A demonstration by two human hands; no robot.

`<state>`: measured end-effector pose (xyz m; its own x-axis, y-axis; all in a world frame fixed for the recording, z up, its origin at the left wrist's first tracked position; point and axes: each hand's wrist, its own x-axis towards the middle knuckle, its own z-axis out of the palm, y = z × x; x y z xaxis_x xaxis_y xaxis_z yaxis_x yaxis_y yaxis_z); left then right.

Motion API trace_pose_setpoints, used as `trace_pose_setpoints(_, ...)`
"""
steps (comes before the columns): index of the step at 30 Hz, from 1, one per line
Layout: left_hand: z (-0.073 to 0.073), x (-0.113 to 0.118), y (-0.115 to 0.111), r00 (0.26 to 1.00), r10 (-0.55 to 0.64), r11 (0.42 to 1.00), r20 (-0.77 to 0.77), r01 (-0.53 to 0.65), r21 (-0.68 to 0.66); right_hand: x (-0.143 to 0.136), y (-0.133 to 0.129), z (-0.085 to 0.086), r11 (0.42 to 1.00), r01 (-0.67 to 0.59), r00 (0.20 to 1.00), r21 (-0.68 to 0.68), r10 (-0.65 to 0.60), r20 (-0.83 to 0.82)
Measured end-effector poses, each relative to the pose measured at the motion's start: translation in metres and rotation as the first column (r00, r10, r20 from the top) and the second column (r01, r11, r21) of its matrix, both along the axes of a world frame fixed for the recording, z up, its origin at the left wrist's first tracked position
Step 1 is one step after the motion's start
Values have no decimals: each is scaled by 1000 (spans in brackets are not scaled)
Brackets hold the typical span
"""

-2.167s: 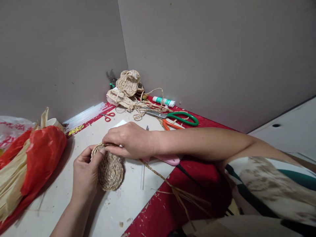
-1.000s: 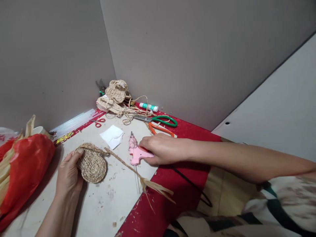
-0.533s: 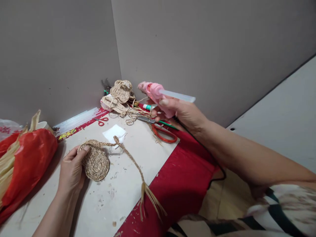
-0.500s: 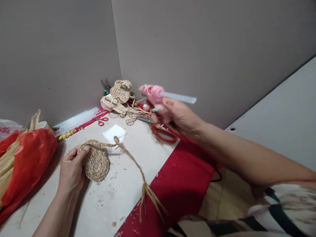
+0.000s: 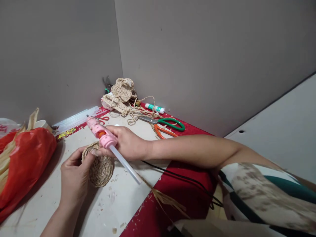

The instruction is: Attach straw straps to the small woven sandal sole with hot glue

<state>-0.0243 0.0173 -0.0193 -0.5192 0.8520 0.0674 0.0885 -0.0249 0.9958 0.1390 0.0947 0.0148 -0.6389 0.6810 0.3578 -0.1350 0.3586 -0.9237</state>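
The left hand pinched the upper rim of a flat, straw-coloured piece of coiled braid between thumb and fingers, just over the white tabletop. The right hand was curled around a pink plastic glue gun, a fingertip at or very near the left thumb; whether it also gripped the braid, I couldn't tell. The gun's nozzle pointed past the piece toward the wall, and a translucent glue stick jutted from its back.

The rounded lower coil looked finished, rows lying snug; the braid's loose, frayed end, trailing over the red cloth, seemed the part left unattached. I could make out no fresh glue.

Farther out lay large scissors with green and orange handles, and beyond them a heap of tan braided pieces.

Half a second earlier, the gun had been up above those scissors, well apart from the coil; now both hands were together at its rim, the right one hiding most of the white paper.
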Motion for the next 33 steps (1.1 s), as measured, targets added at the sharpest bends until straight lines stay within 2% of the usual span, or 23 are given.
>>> trace_pose_setpoints(3, 2, 3, -1, 1000, -3, 1000, -11, 3, 1, -8, -1, -6, 999, -8, 1000, -43, 8, 5)
trace_pose_setpoints(6, 3, 5, -2, 996, -49, 999, 80, 47, 24, -6, 0, -8, 987, -38, 998, -157, 46, 45)
trace_pose_setpoints(10, 2, 5, -1, 977, -72, 997, 198, 65, 43, 1, -1, -7, 987, -57, 992, -151, 73, 102)
trace_pose_setpoints(16, 0, 4, 2, 962, -41, 999, 270, 37, 21, 7, -8, -1, 951, -190, 971, -243, 219, 98)
trace_pose_setpoints(20, 1, 3, 3, 952, -23, 1000, 304, 21, 8, 6, -9, -5, 939, -212, 959, -269, 252, 126)
trace_pose_setpoints(23, 2, 2, 4, 946, -2, 1000, 325, 2, 0, 5, -5, -12, 974, -153, 976, -169, 175, 130)
trace_pose_setpoints(25, 2, 1, 4, 942, 16, 1000, 335, -15, -4, 5, -1, -14, 997, -64, 990, -43, 69, 123)
trace_pose_setpoints(27, 3, 1, 4, 939, 37, 999, 342, -37, -7, 7, 2, -10, 996, -15, 993, 85, 5, 121)
trace_pose_setpoints(31, 2, 0, 5, 933, 69, 997, 354, -71, -7, 16, 5, 7, 950, -87, 986, 299, 39, 163)
trace_pose_setpoints(33, 2, 0, 6, 929, 81, 996, 361, -85, -5, 20, 5, 13, 924, -170, 973, 341, 103, 205)
